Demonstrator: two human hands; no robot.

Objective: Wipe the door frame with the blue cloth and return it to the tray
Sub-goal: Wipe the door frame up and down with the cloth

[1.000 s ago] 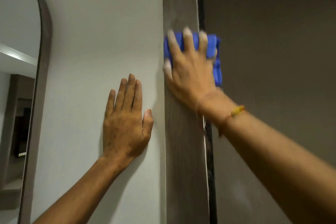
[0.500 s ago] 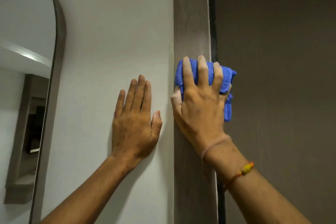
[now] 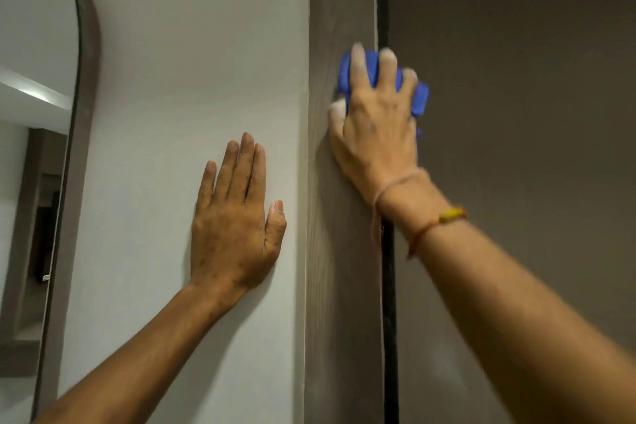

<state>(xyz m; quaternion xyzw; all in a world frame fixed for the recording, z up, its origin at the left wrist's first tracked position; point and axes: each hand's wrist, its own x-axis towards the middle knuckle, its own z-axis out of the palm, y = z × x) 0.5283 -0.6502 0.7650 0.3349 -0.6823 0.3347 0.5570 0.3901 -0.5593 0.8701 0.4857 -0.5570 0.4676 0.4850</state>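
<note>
At the far left an arched mirror (image 3: 20, 182) with a dark rounded frame hangs on the pale wall (image 3: 192, 45), its glass showing a dim reflection of a room. To its right the left hand (image 3: 234, 217) lies flat against the wall with the palm down, the fingers straight and close together pointing up and the thumb set a little apart toward the right; it holds nothing, and its bare forearm runs down to the lower left corner. Just right of this hand, apart from its thumb, stands the door frame (image 3: 340, 286), a grey-brown upright strip with a faint wood grain that runs from top to bottom of the view. High on the frame's right edge the right hand (image 3: 375, 134) presses the blue cloth (image 3: 420, 100) against the wood, its fingers spread over the top of the cloth and curled onto it, so the folded cloth shows only above and to the right of the knuckles; hand and cloth are smeared by motion blur. The cloth overlaps the dark narrow gap (image 3: 389, 286) that runs down between the frame and the brown door (image 3: 516, 113) on the right. A thin band and a cord with a yellow bead (image 3: 451, 215) circle the right wrist, and the forearm stretches to the lower right corner.
</note>
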